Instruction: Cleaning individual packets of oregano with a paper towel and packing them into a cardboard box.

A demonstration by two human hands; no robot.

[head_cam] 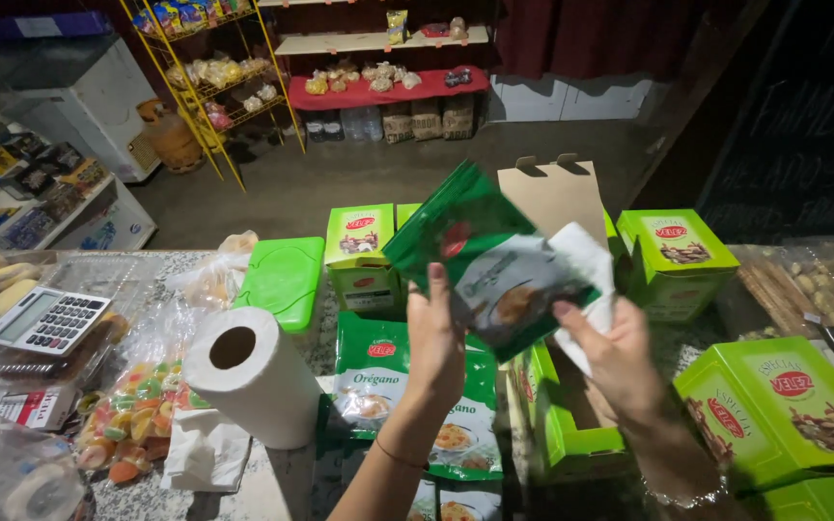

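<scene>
Holding: the left hand (433, 338) and right hand (620, 357) lift a green sachet (480, 256) above the counter, tilted, face toward the camera.
Left fingers: closed against the sachet's lower left edge, gripping it.
Right fingers: pinching the sachet's right side together with a white cloth (586, 260), which lies against the packet, apparently for wiping it.
Below: an open green carton (562, 425) sits under the right hand, flap (552, 193) raised, likely where such sachets belong.
Flat sachets: more green packets (378, 376) lie on the counter beneath the left wrist.
Crowding: a paper towel roll (248, 371) stands just left; closed green boxes (678, 256) flank the carton.
Further left: a calculator (45, 318) and bagged sweets (132, 415).
</scene>
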